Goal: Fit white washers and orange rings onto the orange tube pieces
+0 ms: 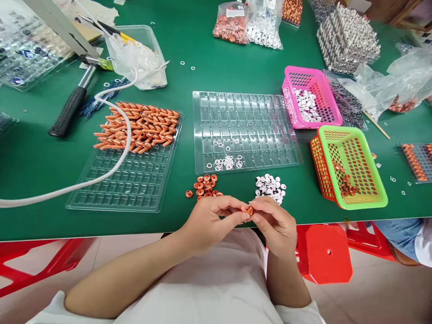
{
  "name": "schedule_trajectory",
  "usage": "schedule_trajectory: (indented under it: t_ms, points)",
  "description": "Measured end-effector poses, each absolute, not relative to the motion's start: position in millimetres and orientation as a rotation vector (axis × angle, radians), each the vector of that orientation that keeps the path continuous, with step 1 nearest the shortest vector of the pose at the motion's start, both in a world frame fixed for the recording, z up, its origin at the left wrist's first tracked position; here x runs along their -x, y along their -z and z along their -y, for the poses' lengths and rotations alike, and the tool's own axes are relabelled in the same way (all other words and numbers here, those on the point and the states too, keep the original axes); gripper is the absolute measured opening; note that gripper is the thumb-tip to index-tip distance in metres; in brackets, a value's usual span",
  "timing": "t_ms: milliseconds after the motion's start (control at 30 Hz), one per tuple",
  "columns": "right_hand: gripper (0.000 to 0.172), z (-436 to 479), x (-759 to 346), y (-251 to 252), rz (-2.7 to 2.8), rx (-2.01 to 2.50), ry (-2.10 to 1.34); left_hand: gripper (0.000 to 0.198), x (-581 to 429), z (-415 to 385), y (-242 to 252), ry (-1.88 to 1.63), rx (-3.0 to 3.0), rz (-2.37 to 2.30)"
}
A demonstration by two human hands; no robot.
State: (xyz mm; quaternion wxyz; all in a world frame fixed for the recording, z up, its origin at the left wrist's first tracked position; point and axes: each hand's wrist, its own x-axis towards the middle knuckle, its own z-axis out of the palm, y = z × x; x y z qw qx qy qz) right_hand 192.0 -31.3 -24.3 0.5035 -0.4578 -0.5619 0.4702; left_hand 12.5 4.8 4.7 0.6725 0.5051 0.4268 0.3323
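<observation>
My left hand (211,220) and my right hand (273,222) meet at the near edge of the green table (33,162). Both pinch one small orange ring-shaped part (249,210) between their fingertips. Just beyond them lie a small heap of orange rings (204,185) and a heap of white rings (270,186). Farther back sits a clear moulded tray (245,130) holding several thin white rings near its front. To the left, another clear tray (135,180) carries a pile of orange cone-shaped pieces (140,128).
A green basket (351,168) with orange parts and a pink basket (310,96) with white parts stand at the right. A white cable (111,171) crosses the left tray. A black-handled tool (69,110), bags of parts (248,22) and red stools (324,254) are around.
</observation>
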Motion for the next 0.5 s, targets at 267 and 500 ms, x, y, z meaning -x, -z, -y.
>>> schedule_trajectory:
  t_ms: [267,500]
  points:
    - [0.029,29.7,-193.9,24.9,1.280,1.035,-1.251,0.010,-12.6,-6.3,-5.6,-0.663,-1.061,-0.965]
    - [0.030,29.1,-195.5,24.5,1.277,1.059,-1.262,0.010,-11.5,-9.2,-8.8,-0.651,-1.097,-0.981]
